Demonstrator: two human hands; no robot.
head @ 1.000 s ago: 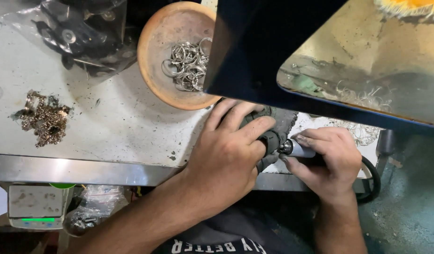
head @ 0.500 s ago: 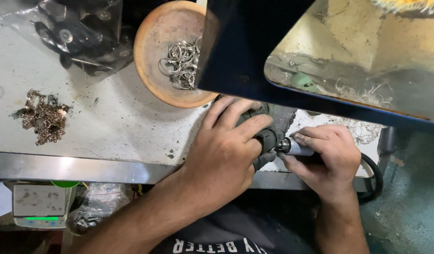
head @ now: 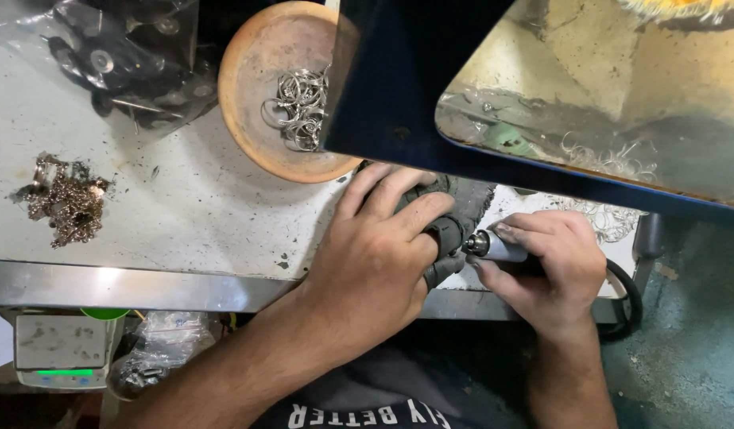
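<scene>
Rotary tool (head: 494,245), at the bench's front edge, was gripped pen-style in the right hand (head: 553,266), tip meeting the dark cloth-wrapped piece (head: 450,214) clenched in the left hand (head: 379,258) at nine o'clock; a light, steady touch seemed advisable.

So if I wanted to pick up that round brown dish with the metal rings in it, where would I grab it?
Probably by the dish's bare left rim, coming from the left: the rings lie toward the right, and the dark blue hood overhangs that right edge.
</scene>
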